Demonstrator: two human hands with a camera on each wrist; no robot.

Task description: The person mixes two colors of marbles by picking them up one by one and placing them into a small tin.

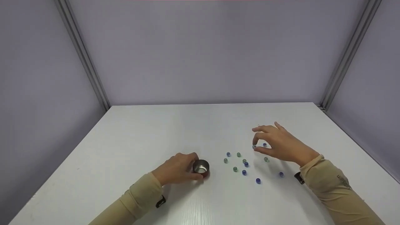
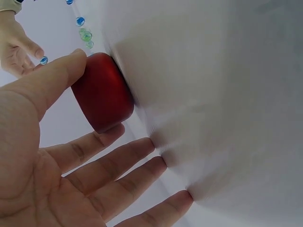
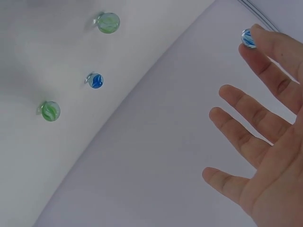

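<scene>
Blue-and-white swirled glass, a small marble [image 1: 254, 146] pinched between thumb and forefinger of the right hand [image 1: 279, 144], lifted just above the white table [image 1: 140, 137]; the other fingers are spread loose. Blue and green marbles [image 1: 242, 164] lie scattered beside it. Further left, the left hand [image 1: 176, 168] grips a red, steel-lined cup [image 1: 201, 168] between thumb and fingers.
</scene>
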